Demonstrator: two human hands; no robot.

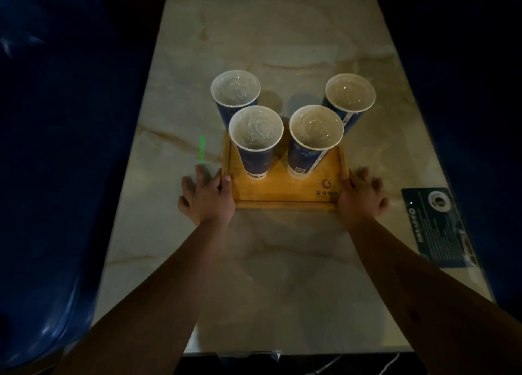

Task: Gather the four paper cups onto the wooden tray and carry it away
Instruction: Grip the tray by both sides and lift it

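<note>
Cups, four of them, stand upright around a wooden tray (285,189) on a pale marble table (282,35). All are tall, blue-walled and white inside, and look empty. The near-left cup (255,137) and the near-right cup (315,139) clearly stand on the tray floor, side by side and not touching, their bases toward its middle. The far-left cup (236,92) sits behind the near-left one, which hides its base; the far-right cup (349,96) sits behind the near-right one, its base hidden too. Whether these two rest on the tray's far end or on the table just past it cannot be told.

The tray lies flat on the table, with a printed logo in its near-right corner.

The left hand (207,196) is at the tray's left rim, thumb hooked over the rim top, the other fingers spread on the table just outside it. The right hand (361,195) mirrors it at the right rim, thumb against the rim, fingers splayed outside. Neither hand is closed around the tray; both touch its sides loosely.

Right of the tray, near the table's edge, lies a dark printed card (436,225). Left of the tray a small green light streak (202,148) falls on the table. Dark blue seats (56,148) flank the table on both sides.
</note>
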